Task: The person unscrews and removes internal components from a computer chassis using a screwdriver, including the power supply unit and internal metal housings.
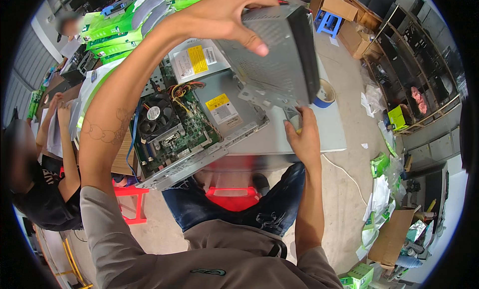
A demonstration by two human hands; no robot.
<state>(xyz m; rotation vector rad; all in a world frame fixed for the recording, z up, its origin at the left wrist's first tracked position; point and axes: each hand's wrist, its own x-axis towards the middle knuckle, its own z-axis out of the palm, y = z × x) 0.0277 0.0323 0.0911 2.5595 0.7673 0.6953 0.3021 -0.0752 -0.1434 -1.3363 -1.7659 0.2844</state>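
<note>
- Head view: your left hand [224, 17] clasps the perforated metal case panel [274, 54], tilted above the open desktop computer chassis [239, 137].
- Your right hand [306, 139] curls near the panel's lower corner; I cannot tell whether it grips anything.

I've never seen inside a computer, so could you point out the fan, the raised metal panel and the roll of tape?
Fan [153, 113]: head view, on the pale label at its hub.
Raised metal panel [277, 62]: head view, on its grey face.
Roll of tape [325, 104]: head view, on its blue outer side.
</note>
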